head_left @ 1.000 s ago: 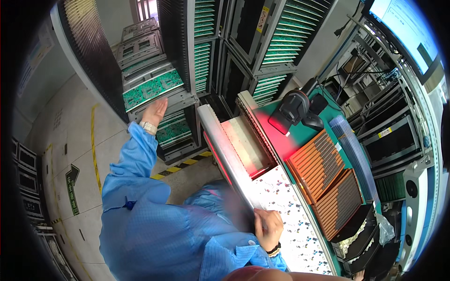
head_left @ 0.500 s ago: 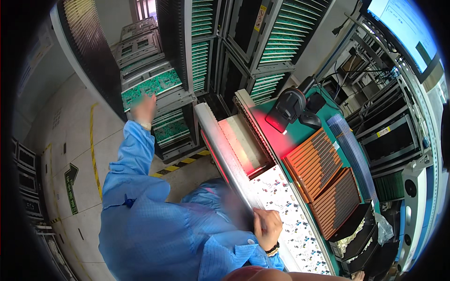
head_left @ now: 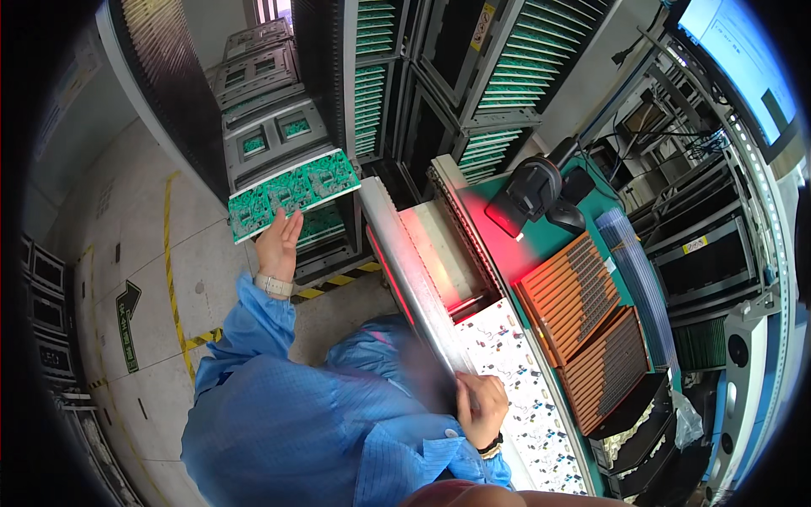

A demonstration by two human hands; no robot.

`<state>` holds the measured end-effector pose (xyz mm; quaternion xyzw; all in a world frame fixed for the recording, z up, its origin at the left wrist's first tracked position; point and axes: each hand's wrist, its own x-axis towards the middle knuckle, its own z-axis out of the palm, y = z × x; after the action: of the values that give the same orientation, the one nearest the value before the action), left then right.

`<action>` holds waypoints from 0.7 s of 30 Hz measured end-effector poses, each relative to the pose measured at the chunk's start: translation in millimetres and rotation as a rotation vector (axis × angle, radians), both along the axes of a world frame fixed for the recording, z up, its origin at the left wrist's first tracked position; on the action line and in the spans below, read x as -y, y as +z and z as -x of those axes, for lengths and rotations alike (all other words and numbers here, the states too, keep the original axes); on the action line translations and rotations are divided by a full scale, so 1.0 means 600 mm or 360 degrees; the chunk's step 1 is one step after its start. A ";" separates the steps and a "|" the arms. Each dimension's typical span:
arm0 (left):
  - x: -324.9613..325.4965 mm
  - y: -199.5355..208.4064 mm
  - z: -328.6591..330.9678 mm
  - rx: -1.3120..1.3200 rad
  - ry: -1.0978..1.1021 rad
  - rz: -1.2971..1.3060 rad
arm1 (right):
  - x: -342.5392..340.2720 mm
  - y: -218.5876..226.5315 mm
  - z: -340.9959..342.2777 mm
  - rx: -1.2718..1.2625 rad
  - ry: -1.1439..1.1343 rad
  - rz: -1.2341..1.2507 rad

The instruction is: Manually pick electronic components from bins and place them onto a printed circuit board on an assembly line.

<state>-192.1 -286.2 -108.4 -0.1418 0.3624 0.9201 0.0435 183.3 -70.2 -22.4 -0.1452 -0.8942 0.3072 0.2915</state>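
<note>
A green circuit board panel (head_left: 294, 196) is partly out of the magazine rack (head_left: 274, 127) at the upper left, slightly tilted. My left hand (head_left: 279, 247) grips its near long edge, fingers over the top face and wrist toward me. At the lower middle, my right hand (head_left: 481, 407) rests where the conveyor's metal rail (head_left: 416, 279) meets a white circuit board panel (head_left: 528, 406) dotted with small parts. Its fingers are curled, and what lies under them is hidden.
More racks of green boards (head_left: 524, 68) stand behind. On the green bench are a black scanner (head_left: 528, 194) casting red light, orange slotted trays (head_left: 568, 296), black bins (head_left: 634, 431) and a clear bag (head_left: 688, 420). A monitor (head_left: 739, 63) hangs at the upper right.
My left hand has drawn the green circuit board panel out of the rack toward me, uncovering a grey frame behind it. My right hand keeps its place on the conveyor.
</note>
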 end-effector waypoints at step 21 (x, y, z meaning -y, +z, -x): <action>-0.194 0.129 -0.020 -0.2103 -0.1785 0.0077 | -0.032 0.024 0.017 -0.0260 0.0652 0.2205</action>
<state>-180.4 -169.6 -31.1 0.6206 0.3492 0.6487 0.2685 173.2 -51.0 -7.7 -0.1027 -0.4789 0.8613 0.1352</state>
